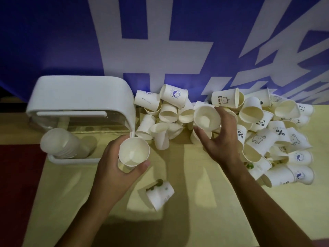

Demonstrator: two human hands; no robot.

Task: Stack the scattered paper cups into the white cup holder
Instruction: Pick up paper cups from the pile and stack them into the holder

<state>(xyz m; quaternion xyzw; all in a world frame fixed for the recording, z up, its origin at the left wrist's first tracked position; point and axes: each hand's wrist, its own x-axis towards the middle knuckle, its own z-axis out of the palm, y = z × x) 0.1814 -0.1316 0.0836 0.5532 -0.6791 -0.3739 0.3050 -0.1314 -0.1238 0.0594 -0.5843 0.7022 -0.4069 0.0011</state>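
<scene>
- Head view looks down on a pale yellow table (195,220) with both my bare hands over it.
- My left hand (114,168), at lower centre-left of the frame, has its fingers and thumb curled round a plain cup (133,151). The cup is upright, its open mouth facing the camera, and my thumb tip lies against the near side.
- That cup is just beside the near right corner of the white cup holder (80,97), which fills the left of the frame.
- A nested stack (62,143) of cups lies tilted in the holder's tray, at its lower left.
- My right hand (220,138), at centre right, grips a tilted cup (206,118) at the edge of the heap. My fingers wrap over its right side, my thumb is below, and its mouth is turned toward the camera.
- The loose pile (267,131) of paper cups spreads from the holder's right side to the right edge of the frame, many on their sides, some printed with bears, pandas or a percent sign.
- A lone cup (159,195) with a green print lies on its side at lower centre, between my forearms and apart from the pile.
- A blue banner (53,41) with large white characters covers the upper half.
</scene>
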